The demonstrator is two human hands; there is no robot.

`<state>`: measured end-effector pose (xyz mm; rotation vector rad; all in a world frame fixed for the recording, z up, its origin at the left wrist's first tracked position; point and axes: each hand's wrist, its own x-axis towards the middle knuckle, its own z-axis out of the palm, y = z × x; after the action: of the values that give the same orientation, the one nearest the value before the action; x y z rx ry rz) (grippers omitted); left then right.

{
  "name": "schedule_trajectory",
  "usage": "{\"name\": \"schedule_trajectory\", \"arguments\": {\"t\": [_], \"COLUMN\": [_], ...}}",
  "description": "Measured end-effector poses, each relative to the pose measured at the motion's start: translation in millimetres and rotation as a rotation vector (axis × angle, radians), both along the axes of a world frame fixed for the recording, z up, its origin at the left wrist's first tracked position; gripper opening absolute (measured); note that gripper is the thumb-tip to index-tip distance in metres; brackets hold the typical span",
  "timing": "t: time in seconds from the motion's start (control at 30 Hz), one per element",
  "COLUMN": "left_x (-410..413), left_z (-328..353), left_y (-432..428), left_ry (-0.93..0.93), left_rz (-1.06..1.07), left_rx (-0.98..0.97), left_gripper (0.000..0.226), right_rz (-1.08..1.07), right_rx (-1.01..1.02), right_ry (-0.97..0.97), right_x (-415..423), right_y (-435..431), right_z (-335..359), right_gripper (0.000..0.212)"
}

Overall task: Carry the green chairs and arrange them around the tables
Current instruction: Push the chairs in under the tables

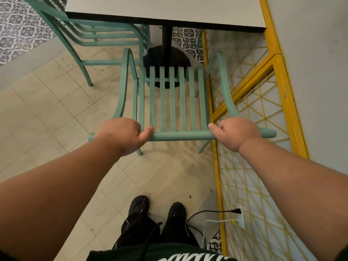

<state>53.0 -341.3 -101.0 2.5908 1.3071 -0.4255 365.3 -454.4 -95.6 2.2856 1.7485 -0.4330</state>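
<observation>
White-topped bench [169,10] w/ black pedestal, top centre of frame. Yellow metal lattice screen [278,72] runs down the right side. Green slatted metal chair [171,95] mid-frame, facing the bench, seat front near the pedestal base. Second green metal chair [105,34] upper left. Left hand [120,135] + right hand [235,133] both curled tight round the mid-frame chair's top rail. Risks imo: right armrest v. close to screen, could scrape/snag. Black cable [207,211] by feet, lower right = trip hazard.

The mint-green slatted metal chair [172,102] under the fingers [222,127] is painted one shade. Beyond them, the off-white rectangular tabletop [160,8] is edged in black; rightward, a lattice screen [290,110] is coloured yellow.
</observation>
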Motion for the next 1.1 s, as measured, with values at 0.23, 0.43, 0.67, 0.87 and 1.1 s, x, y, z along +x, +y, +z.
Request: {"name": "schedule_trajectory", "arguments": {"t": [0.23, 0.43, 0.67, 0.87, 1.1], "left_x": [12, 29, 47, 51, 49], "left_z": [-2, 0, 1, -2, -1], "left_y": [30, 56, 79, 88, 90], "left_ry": [-0.013, -0.034, -0.003, 0.008, -0.012], "left_rz": [-0.013, -0.009, -0.030, -0.020, -0.002], "left_rx": [0.025, 0.042, 0.060, 0.083, 0.048], "left_gripper": [0.080, 0.079, 0.079, 0.081, 0.081], "right_rz": [0.010, 0.008, 0.011, 0.049, 0.045], "right_rx": [0.015, 0.028, 0.072, 0.094, 0.059], "right_ry": [0.004, -0.024, -0.036, -0.077, -0.044], "right_x": [11, 25, 41, 51, 50], "right_y": [25, 51, 74, 87, 89], "right_z": [-2, 1, -4, -7, -3], "right_gripper": [0.069, 0.067, 0.067, 0.067, 0.071]}}
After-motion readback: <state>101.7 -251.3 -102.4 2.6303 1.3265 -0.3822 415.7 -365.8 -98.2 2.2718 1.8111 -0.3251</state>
